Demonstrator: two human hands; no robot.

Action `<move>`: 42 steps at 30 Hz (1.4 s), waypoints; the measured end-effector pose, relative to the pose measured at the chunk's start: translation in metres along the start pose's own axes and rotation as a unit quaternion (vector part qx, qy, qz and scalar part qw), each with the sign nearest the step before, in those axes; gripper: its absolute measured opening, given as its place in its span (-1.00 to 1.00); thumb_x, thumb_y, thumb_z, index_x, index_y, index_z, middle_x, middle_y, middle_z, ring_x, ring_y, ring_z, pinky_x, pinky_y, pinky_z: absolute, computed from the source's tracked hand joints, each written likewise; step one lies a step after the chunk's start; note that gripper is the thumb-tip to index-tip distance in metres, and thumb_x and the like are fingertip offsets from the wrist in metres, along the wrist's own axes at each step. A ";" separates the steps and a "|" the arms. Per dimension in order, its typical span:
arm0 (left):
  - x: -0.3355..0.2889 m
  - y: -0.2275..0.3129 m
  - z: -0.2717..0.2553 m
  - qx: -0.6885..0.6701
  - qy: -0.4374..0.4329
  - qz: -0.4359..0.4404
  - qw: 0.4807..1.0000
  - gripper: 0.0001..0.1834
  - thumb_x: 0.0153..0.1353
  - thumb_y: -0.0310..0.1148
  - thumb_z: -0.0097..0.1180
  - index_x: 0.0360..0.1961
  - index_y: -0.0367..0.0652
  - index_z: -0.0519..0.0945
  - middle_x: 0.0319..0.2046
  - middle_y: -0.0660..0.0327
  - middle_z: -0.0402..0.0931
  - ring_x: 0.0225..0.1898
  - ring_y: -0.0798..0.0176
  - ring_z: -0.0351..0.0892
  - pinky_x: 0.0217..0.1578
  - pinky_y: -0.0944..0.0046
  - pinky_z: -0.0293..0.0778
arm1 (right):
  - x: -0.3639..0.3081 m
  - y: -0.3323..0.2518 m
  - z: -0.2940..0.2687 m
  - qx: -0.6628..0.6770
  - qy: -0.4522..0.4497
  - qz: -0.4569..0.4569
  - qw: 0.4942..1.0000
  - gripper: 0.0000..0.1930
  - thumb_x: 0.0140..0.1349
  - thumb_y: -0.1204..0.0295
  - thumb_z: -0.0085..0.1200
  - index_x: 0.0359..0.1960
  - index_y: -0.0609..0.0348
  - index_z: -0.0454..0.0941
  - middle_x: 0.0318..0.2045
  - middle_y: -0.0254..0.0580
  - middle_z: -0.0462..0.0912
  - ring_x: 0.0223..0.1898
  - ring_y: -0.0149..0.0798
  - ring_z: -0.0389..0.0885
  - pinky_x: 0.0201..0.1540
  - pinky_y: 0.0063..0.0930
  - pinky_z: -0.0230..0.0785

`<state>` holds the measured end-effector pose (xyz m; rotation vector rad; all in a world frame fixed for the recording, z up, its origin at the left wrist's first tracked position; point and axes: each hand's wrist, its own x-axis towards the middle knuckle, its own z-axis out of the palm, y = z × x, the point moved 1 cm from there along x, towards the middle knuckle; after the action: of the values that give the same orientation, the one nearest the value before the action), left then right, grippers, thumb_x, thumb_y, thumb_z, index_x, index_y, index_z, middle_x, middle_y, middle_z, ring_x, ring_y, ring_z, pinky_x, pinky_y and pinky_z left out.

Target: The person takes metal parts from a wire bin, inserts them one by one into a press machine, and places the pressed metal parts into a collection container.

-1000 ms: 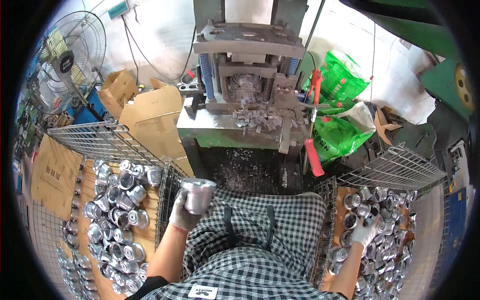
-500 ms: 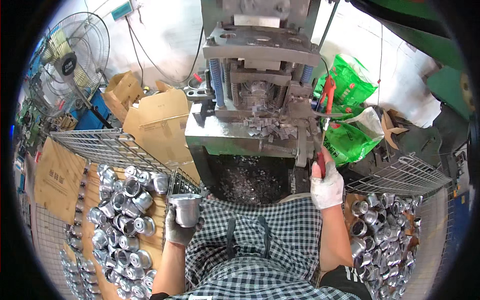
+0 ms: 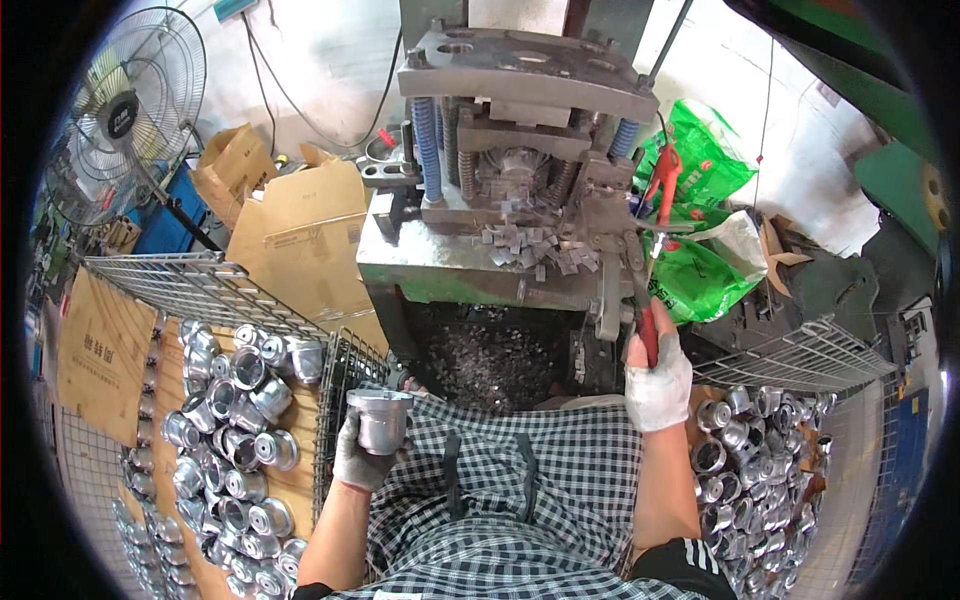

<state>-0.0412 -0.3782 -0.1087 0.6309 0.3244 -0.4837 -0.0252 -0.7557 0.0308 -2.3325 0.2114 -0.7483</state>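
My left hand [image 3: 362, 458], in a grey-stained glove, is closed round a shiny metal cup [image 3: 382, 425] with a wide rim, held upright over my checked apron [image 3: 500, 480]. My right hand [image 3: 659, 385], in a white glove with bare fingertips showing, grips a red-handled tool [image 3: 648, 338]. The tool's slim shaft points up beside the right side of the press [image 3: 525, 160]; its tip is hard to make out. Small flat metal offcuts [image 3: 545, 250] lie on the press bed in front of the die.
Wire cages holding many metal cups stand at left [image 3: 245, 400] and right [image 3: 760, 450]. More scrap [image 3: 490, 365] lies beneath the bed. An orange-red air gun [image 3: 663, 180] hangs by green bags [image 3: 705, 275]. Cardboard boxes [image 3: 300, 230] and a fan [image 3: 125, 115] stand at left.
The view has shifted slightly, so the press and cages sit a little differently. Both hands keep their grips, the cup still over the apron and the tool beside the press.
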 end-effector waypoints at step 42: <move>0.229 0.034 0.261 0.053 -0.084 0.006 0.995 -0.36 0.09 -0.03 0.30 0.09 -0.09 0.34 -0.14 0.16 0.44 -0.15 0.23 0.47 -0.31 0.26 0.57 | 0.006 0.016 -0.005 -0.003 -0.010 -0.014 1.000 -0.43 0.13 0.40 0.09 0.21 0.30 0.35 0.01 0.13 0.56 -0.04 -0.03 0.62 0.02 -0.34 0.46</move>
<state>0.2064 -0.5941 0.0087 0.6910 0.1366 -0.5414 -0.0223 -0.7725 0.0258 -2.3510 0.1740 -0.7390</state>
